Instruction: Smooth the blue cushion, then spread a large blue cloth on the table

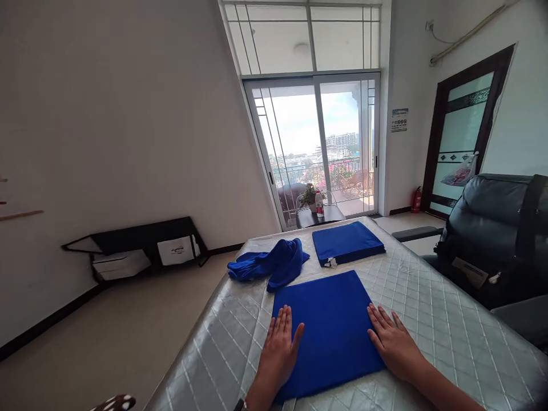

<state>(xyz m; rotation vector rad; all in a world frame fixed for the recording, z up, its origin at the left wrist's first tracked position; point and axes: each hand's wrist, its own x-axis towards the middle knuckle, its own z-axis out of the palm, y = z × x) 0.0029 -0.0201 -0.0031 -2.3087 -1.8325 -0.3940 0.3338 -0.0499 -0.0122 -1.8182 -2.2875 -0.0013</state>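
A flat blue cloth square (329,331) lies in front of me on the silver quilted mattress (428,297). My left hand (280,345) rests along its left edge, fingers stretched out and thumb apart. At the right edge, my right hand (391,339) lies flat with its fingers extended, partly on the cloth and partly on the mattress. Just beyond is a crumpled blue cloth (274,262) on the left. To its right sits a thicker, neatly squared blue cloth stack (349,242) with a white tag at its near corner.
A black leather chair (492,222) holding a black bag stands close to the mattress's right side. Past the far end, a small table (321,215) carries a plant and a bottle (319,204). A black rack (145,248) is against the left wall.
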